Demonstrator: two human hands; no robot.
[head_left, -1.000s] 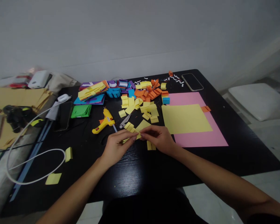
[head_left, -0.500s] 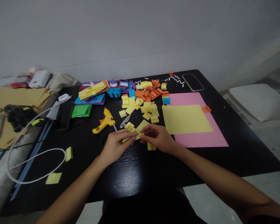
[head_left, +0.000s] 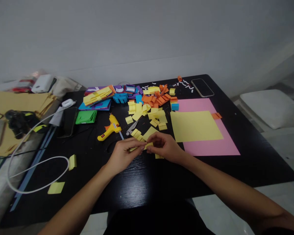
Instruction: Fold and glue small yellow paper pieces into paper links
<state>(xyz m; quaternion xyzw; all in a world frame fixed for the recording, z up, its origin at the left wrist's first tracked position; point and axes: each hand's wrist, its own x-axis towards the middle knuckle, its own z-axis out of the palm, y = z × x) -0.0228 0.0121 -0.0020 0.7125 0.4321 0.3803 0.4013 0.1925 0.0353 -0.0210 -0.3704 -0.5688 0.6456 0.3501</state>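
Between my two hands is a small piece of yellow paper [head_left: 149,145], pinched by the fingertips of both. My left hand [head_left: 126,152] closes on its left end, thumb below and fingers above. My right hand [head_left: 165,147] grips the right end, fingers curled. Just beyond lie a flat yellow paper piece [head_left: 150,132] and several folded yellow slips [head_left: 137,134]. Scissors [head_left: 132,128] rest behind my left hand, partly under the slips. A yellow glue gun [head_left: 110,128] lies to the left, a glue stick at its back end.
A yellow sheet [head_left: 197,126] overlaps a pink sheet [head_left: 210,148] on the right. Orange folded slips [head_left: 156,98], blue slips [head_left: 120,98] and green paper [head_left: 86,117] lie farther back. A phone [head_left: 202,87] is at the back right; a white cable [head_left: 39,191] loops on the left.
My fingertips have shifted slightly, and the yellow paper piece now shows between them. The view has moved very little; the other things lie where they were.
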